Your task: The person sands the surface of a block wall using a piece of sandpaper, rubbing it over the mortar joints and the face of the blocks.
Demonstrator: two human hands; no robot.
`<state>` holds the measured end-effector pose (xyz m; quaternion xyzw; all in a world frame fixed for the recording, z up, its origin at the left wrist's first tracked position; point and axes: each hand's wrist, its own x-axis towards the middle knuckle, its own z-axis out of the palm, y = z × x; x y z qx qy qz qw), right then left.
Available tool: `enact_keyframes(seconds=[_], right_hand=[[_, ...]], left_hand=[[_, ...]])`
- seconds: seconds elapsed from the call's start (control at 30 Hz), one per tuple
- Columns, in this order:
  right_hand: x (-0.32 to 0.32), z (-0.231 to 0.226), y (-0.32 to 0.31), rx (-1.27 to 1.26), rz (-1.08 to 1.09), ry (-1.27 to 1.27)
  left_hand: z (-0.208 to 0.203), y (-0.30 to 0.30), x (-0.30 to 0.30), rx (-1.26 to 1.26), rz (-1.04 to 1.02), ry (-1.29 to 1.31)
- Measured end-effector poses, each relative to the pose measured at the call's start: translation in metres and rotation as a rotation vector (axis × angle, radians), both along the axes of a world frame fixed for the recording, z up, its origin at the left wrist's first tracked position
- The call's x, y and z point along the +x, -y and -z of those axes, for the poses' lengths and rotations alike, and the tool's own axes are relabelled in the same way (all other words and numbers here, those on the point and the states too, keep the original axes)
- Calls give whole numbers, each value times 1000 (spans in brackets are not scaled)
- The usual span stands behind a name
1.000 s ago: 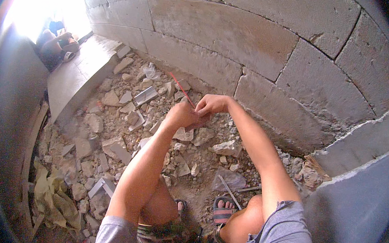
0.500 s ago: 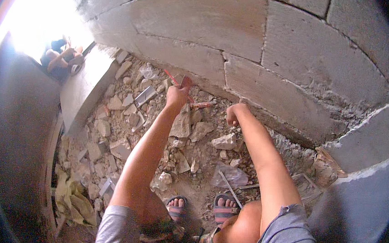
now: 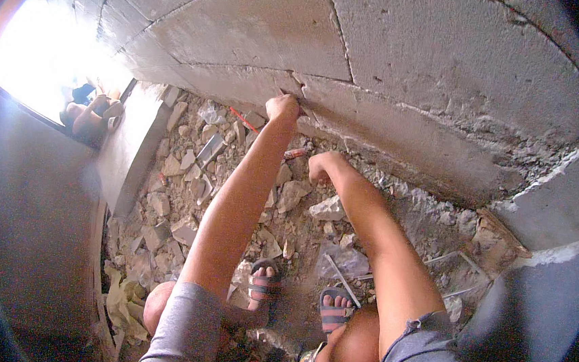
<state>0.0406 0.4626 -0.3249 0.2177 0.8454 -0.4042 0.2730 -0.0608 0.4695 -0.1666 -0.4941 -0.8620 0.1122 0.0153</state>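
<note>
My left hand (image 3: 283, 105) is closed up against the foot of the block wall (image 3: 243, 82), at the joint between the lower blocks. What it grips is mostly hidden behind the fingers; only a small dark edge shows beside them. My right hand (image 3: 324, 167) hangs over the rubble nearer to me, its fingers curled in and its palm out of sight. Just left of it lies a short red-and-white piece (image 3: 295, 153). A thin red strip (image 3: 242, 119) rests on the debris left of my left wrist.
Broken stones (image 3: 293, 196) and dust cover the floor. A white rod (image 3: 341, 280) and clear plastic (image 3: 351, 262) lie near my right sandal (image 3: 335, 312). A pale slab (image 3: 136, 142) stands at the left; beyond it sits another person (image 3: 91, 114). Grey blocks (image 3: 561, 182) edge the right.
My left hand has gone up to the wall, and the reddish-brown piece seen at it earlier is now mostly hidden. My right hand has shifted left. The whole view has tilted slightly.
</note>
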Motion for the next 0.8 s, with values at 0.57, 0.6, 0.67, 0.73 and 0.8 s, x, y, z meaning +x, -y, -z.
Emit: enact_keyframes(seconds=[0.57, 0.6, 0.67, 0.73, 0.8], right_hand=[[10, -21, -20, 204, -54, 188], [18, -24, -22, 207, -43, 209], [34, -31, -25, 218, -18, 252], [49, -39, -26, 224, -2, 296], [66, -46, -30, 237, 24, 344]], left_hand=[[-34, 65, -59, -215, 320, 129], [-30, 59, -55, -207, 330, 145], [-21, 48, -46, -147, 407, 38], [-13, 39, -34, -82, 366, -55], [-14, 35, -26, -50, 303, -38]])
